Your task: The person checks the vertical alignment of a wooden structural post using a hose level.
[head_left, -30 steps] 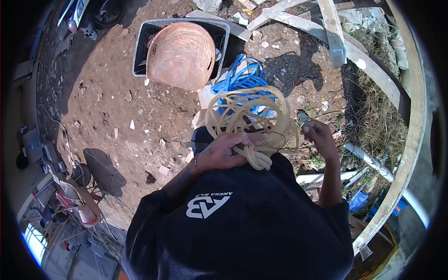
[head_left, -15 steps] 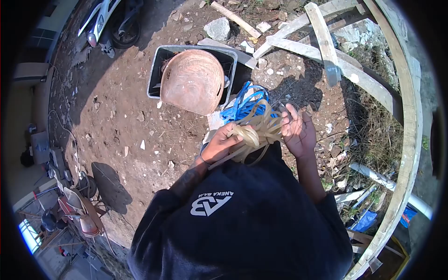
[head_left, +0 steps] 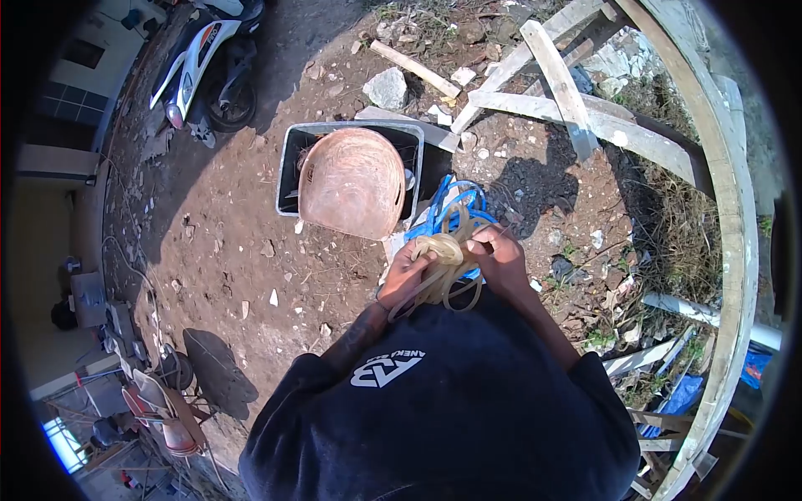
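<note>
A bundle of looped, translucent beige straps is held in front of my dark shirt, with loops hanging below. On its left side my left hand is closed around the gathered part. My right hand pinches the bundle from the right, thumb and fingers together; its fingertips are partly hidden. Just beyond the hands, a heap of bright blue straps lies on a pale slab, partly covered by the beige loops.
A black tub ahead holds a worn, round-edged orange-brown pan. Wooden planks and a curved timber rail stand on the right. A motorbike is parked at far left, a wheelbarrow lower left. Stones litter the dirt.
My right hand, spread beside the loops before, has come in and closed on the beige straps. My left hand keeps its hold. The whole view has shifted slightly.
</note>
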